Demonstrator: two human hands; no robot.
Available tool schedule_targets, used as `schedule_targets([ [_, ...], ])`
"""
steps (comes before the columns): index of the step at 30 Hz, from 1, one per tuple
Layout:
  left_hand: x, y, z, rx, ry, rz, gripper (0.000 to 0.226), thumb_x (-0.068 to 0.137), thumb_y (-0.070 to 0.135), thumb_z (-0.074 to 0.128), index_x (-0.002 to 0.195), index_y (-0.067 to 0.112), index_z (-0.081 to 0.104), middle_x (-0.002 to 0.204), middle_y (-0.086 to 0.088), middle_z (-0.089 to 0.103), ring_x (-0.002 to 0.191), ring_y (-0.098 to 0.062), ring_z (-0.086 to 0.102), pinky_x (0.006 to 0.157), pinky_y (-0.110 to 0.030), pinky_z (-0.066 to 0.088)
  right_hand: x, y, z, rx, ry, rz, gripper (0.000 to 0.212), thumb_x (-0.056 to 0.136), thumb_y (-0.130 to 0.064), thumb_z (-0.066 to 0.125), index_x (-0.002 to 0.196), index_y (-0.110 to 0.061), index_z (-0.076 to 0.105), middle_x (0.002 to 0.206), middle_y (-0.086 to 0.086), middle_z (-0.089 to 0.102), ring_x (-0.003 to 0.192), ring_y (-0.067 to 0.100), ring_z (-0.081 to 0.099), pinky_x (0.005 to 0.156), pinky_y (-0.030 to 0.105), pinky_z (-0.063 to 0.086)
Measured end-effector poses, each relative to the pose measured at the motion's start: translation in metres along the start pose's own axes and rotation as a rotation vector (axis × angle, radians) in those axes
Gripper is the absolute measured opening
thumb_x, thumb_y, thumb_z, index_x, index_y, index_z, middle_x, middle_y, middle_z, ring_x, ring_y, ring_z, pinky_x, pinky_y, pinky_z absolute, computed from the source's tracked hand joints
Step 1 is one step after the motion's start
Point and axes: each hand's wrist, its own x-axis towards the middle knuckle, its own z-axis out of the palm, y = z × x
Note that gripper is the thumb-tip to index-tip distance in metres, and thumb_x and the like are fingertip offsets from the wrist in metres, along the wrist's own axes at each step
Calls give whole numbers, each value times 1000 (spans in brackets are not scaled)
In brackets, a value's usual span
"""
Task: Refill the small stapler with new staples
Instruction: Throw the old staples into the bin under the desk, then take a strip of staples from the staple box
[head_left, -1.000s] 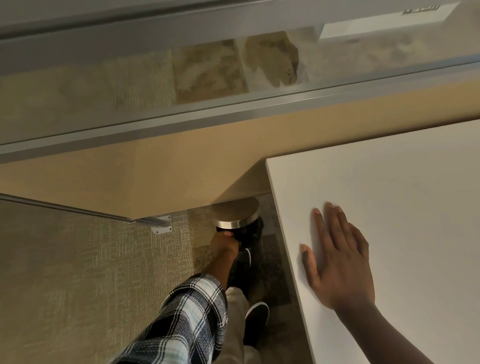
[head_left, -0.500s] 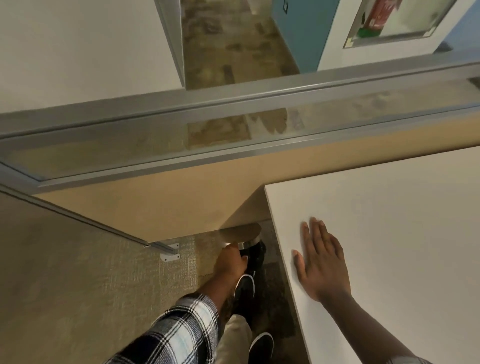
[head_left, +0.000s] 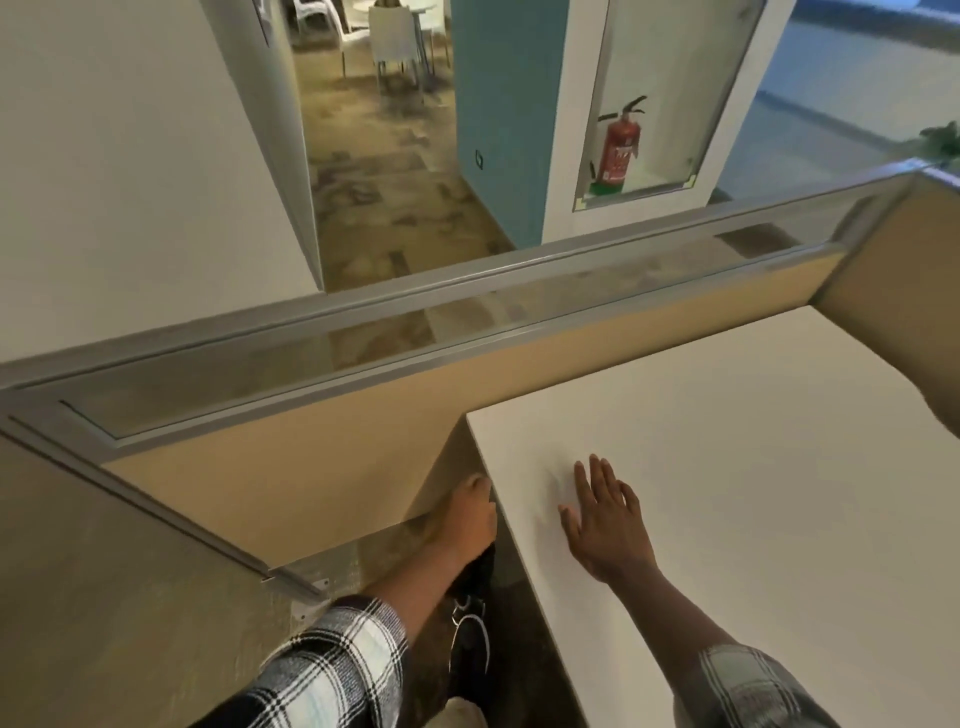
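Observation:
No stapler and no staples show in the head view. My right hand lies flat, palm down with fingers spread, on the white table near its left edge, holding nothing. My left hand is just left of that edge, below the tabletop, in front of the beige panel. I see its back, with the fingers curled under, so whatever may be inside it is hidden. A plaid sleeve covers that forearm.
A beige partition panel topped by a glass strip in a metal frame runs behind the table. My dark shoe stands on the carpet beside the table. Beyond the partition is a red fire extinguisher.
My left hand has risen from the floor near the shoe up to the table's left edge. The view has tilted upward. My right hand has stayed flat on the table.

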Motion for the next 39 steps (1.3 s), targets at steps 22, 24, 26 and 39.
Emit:
schedule_targets([
  [22,20,184,72,201,-15,963,48,92,20,56,134,-1,50,135,-20,57,126,-30,54,106,-36,44,-165,91,-33,87,190,734,68,100,-48,22,154,-12,3,164,9,1,151,20,-3,122,39,5],
  [24,14,201,85,174,-49,1030,47,90,19,58,131,-1,52,132,-20,60,123,-30,57,104,-36,46,-183,98,-31,85,210,818,67,100,-48,24,154,-12,8,164,9,6,151,21,1,121,40,7],
  [26,5,217,98,147,-101,1086,45,88,18,59,128,-1,54,128,-18,62,119,-30,59,101,-37,48,-204,104,-30,85,242,898,64,100,-46,27,153,-12,16,163,10,13,151,22,7,121,42,10],
  [39,-84,307,179,262,-371,1234,37,97,26,44,132,17,51,132,-2,56,118,-24,54,97,-38,43,-341,155,-12,58,297,1116,44,94,-38,43,132,-16,49,135,3,55,129,23,48,104,44,32],
])
